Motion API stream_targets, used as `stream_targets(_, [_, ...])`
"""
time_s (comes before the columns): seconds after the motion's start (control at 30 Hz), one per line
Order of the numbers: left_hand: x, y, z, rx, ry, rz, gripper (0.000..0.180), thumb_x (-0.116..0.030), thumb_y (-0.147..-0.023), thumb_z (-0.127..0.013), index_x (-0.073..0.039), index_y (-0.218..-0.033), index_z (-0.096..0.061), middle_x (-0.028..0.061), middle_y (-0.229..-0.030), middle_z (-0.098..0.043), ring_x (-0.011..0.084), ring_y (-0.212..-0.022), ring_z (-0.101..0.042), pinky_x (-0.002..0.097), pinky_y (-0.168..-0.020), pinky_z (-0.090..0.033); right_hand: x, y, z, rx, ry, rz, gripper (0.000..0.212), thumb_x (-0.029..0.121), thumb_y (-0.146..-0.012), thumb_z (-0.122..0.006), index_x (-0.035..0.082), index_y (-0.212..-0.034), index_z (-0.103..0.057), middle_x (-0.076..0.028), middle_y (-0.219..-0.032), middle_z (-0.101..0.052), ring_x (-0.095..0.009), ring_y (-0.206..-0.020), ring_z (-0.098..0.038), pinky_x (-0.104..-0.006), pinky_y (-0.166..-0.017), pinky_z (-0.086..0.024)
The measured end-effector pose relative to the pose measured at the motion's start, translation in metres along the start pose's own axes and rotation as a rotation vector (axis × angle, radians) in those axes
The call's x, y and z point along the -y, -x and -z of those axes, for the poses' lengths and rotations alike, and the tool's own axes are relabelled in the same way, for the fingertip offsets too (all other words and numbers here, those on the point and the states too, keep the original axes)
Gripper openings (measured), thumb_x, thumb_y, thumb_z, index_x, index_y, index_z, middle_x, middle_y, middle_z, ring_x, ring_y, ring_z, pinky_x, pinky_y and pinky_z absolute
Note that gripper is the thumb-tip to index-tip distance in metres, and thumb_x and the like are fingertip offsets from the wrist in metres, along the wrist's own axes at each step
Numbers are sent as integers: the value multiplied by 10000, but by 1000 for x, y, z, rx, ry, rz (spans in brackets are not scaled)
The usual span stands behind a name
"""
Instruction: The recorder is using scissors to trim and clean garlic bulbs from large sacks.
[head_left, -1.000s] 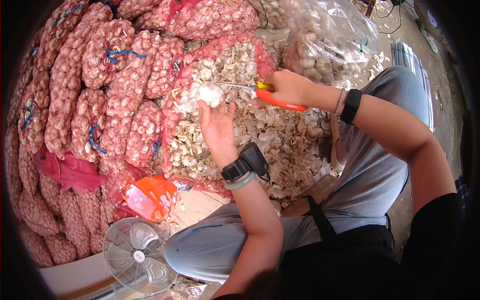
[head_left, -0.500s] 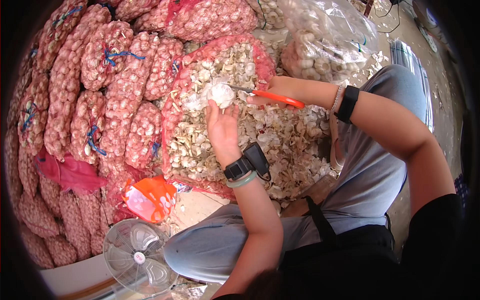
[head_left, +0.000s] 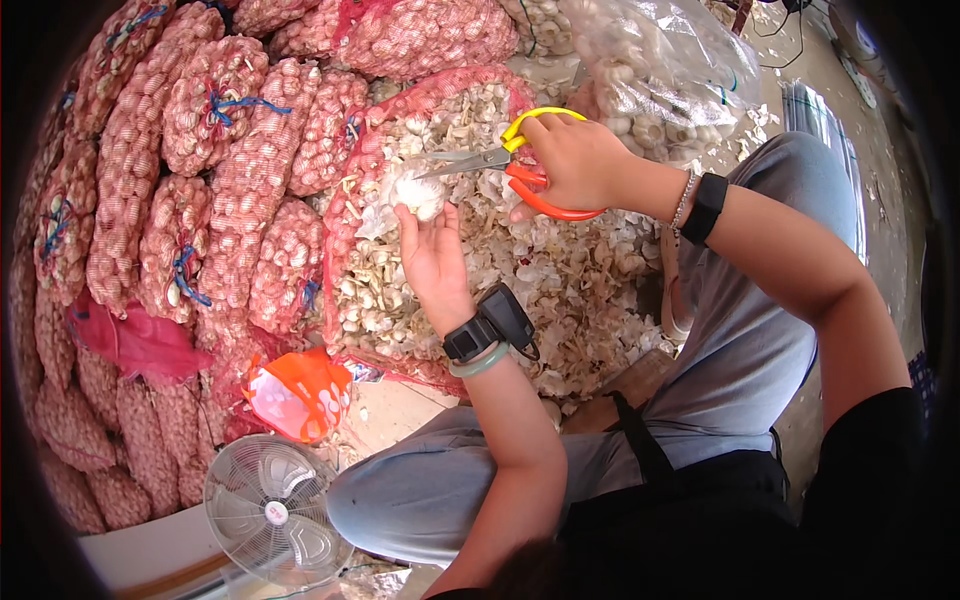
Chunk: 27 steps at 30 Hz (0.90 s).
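My left hand (head_left: 434, 258) holds a white garlic bulb (head_left: 420, 196) at its fingertips, palm turned up. In my right hand (head_left: 578, 165) is a pair of scissors (head_left: 492, 159) with one yellow and one red-orange handle. Its blades are spread and reach left, the lower one close against the top of the bulb. Whether it touches the bulb I cannot tell. Below both hands lies a spread pink mesh sack (head_left: 343, 240) covered with garlic stems, trimmings and papery skins (head_left: 560, 290).
Filled pink mesh sacks of garlic (head_left: 240, 190) are stacked on the left. A clear plastic bag of garlic bulbs (head_left: 655, 90) stands at the back right. An orange and white bag (head_left: 300, 395) and a fan (head_left: 276, 512) are at the near left, beside my knee (head_left: 390, 500).
The scissors have gone from closed to spread, and the yellow handle now shows. My left hand has shifted slightly left with the garlic bulb.
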<state>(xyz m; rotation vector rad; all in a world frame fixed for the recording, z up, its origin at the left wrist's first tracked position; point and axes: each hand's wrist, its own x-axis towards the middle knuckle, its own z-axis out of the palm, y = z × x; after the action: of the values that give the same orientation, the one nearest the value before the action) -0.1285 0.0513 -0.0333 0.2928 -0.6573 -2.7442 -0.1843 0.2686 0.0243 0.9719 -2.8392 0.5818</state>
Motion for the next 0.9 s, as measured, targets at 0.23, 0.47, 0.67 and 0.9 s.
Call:
stream_targets(0.23, [0, 3, -3, 27, -89, -36, 361, -241, -896, -603, -46, -1180, -495, 89, -1169, -542, 224, -1051, -491, 371, -881, -411, 6, 8, -2, -18, 15, -18, 870, 732, -660, -590, -24, -1079, -497, -216, -965, -606, -344, -918, -617, -414, -769, -503])
stream_targets(0.47, [-3, 1, 7, 121, -152, -14, 346, -195, -903, -584, -41, -1197, -488, 92, -1177, -554, 233, -1032, -516, 392, -861, -431, 9, 4, 2, 138, -124, -125, 752, 665, -735, -540, -16, -1056, -552, -195, -892, -641, -334, -853, -640, -421, -735, -509])
stream_targets(0.67, [-8, 2, 11, 172, -266, -39, 409, -239, -913, -566, -42, -1251, -446, 110, -1230, -519, 252, -1086, -489, 404, -895, -414, 13, 2, 15, 249, -139, -167, 734, 697, -713, -546, 7, -949, -631, -184, -830, -654, -331, -831, -647, -424, -724, -507])
stream_targets(0.9, [-9, 1, 12, 234, -258, -28, 366, -132, -898, -575, 13, -1216, -468, 139, -1216, -536, 271, -1125, -508, 447, -956, -408, 7, -2, 11, 320, -267, -164, 789, 744, -685, -553, -13, -877, -669, -184, -817, -654, -318, -782, -648, -417, -703, -505])
